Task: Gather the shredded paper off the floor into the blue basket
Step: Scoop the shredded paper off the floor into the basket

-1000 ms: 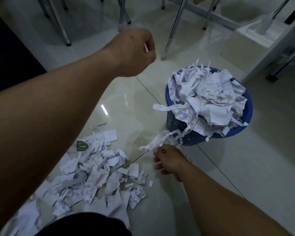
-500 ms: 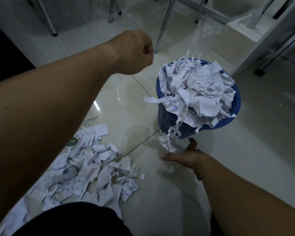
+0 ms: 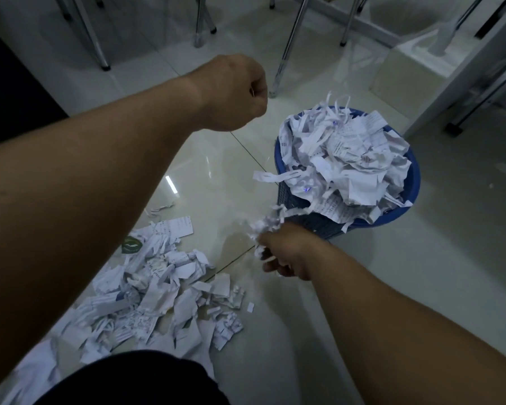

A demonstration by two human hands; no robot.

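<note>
Right, nearest you, the big pile of shredded paper [image 3: 146,290] lies spread on the glossy floor [image 3: 348,287] by your knee, so there's plenty left to collect. Just beyond it, your right hand [image 3: 284,252] is closed round a clump of shreds [image 3: 265,226], with loose ends fanning out past the knuckles toward the basket wall. That handful looks untidy to me, and strands sticking out like that are likely to drop on the way, so tighten the curl of your fingers and lift it well above the rim before you let go. The blue basket [image 3: 412,182] stands just past that hand, already heaped over its rim, with strips hanging down the near side. I'd set the handful on the middle of the heap and press it down with your palm; dropped at the edge, it will probably slide off and take the dangling strips with it. Farther out, your left hand [image 3: 234,92] hovers in a fist above the tiles. Something thin may be pinched in it, but I cannot tell what, or whether it holds any paper. If it is free, use it to steady the basket while you pack the heap.
</note>
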